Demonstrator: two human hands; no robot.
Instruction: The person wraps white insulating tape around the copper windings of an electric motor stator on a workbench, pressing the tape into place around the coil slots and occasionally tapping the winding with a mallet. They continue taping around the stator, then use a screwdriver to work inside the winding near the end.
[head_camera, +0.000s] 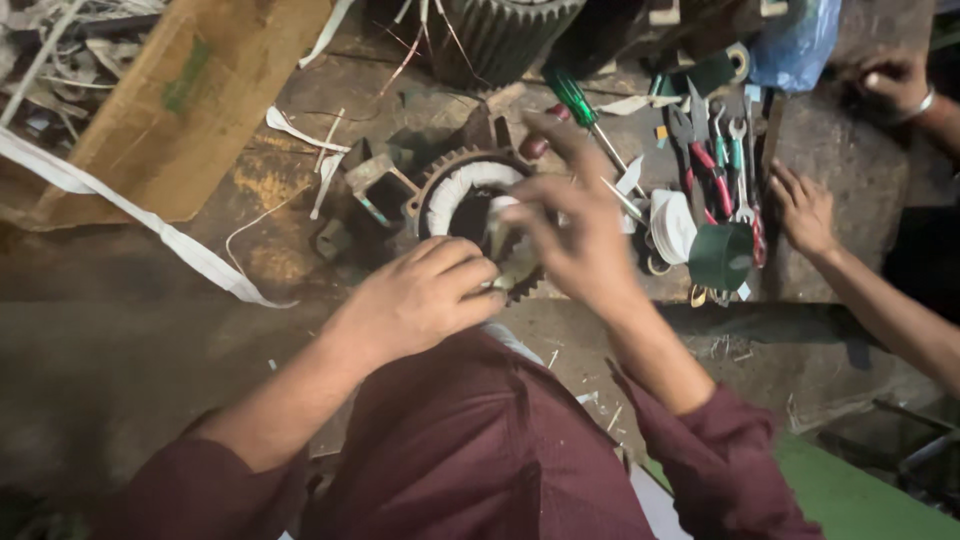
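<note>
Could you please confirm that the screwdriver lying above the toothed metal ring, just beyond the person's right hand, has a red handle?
Not quite: the head view shows the screwdriver has a green handle, not red. It does lie above the toothed metal ring, just beyond the right hand.

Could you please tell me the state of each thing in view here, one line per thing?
Left hand: closed in a fist at the stator's near edge.
Right hand: fingers spread above the stator; blurred.
Stator: lying flat, white winding showing, partly covered.
Green screwdriver: lying loose.
Pliers: lying flat, untouched.
Green tape roll: lying beside the tools.
Another person's hand: resting flat.
</note>
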